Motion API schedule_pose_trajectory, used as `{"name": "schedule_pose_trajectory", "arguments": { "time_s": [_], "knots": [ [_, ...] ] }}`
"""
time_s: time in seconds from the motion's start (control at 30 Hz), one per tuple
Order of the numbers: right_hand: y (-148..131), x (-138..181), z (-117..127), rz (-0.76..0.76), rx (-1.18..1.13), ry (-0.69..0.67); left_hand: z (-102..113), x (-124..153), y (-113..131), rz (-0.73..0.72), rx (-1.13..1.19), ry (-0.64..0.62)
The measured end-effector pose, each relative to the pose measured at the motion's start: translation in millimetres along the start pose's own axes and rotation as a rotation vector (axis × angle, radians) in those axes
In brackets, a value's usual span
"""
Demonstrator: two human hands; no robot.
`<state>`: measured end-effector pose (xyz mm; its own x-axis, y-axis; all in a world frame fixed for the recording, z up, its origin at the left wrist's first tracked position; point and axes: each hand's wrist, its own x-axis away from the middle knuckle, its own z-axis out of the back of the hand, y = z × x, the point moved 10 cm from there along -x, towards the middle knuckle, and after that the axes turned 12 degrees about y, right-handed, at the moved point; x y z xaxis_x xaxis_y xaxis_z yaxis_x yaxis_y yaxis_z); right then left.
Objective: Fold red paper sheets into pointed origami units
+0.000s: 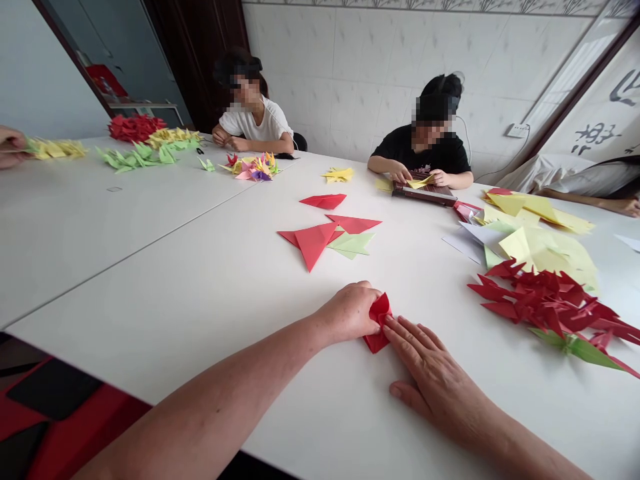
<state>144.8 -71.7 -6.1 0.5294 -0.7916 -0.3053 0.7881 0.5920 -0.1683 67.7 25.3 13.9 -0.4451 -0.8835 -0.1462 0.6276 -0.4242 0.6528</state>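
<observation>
A partly folded sheet of red origami paper (376, 343) lies on the white table in front of me, one flap standing up. My left hand (351, 311) is closed on its left side, with the thumb at the raised flap. From the right, my right hand (425, 368) lies flat with fingers stretched out, the fingertips touching the paper's right edge and the thumb spread on the table. Beyond my hands are folded red paper triangles (314, 244) and a light green folded piece (353, 245).
A pile of red paper cranes (555, 300) lies at the right, beside yellow and green sheets (545, 243). Two people sit across the table, one folding yellow paper (420, 181). Red, green and yellow cranes (137, 155) are heaped at the far left, where another person's hand (11, 141) shows.
</observation>
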Motion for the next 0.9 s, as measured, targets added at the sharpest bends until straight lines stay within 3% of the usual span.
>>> {"name": "schedule_pose_trajectory", "arguments": {
  "time_s": [0.57,0.73,0.9],
  "knots": [
    [-2.0,-11.3,9.3,-0.009,-0.029,0.029,-2.6,7.0,1.1,0.011,0.058,-0.177],
    [-2.8,-12.0,10.3,-0.035,-0.055,0.018,3.9,0.1,-3.4,0.075,0.162,-0.024],
    [-2.1,-11.7,13.5,-0.044,-0.075,0.047,0.8,-2.9,-7.8,0.128,0.117,0.096]
  ]
}}
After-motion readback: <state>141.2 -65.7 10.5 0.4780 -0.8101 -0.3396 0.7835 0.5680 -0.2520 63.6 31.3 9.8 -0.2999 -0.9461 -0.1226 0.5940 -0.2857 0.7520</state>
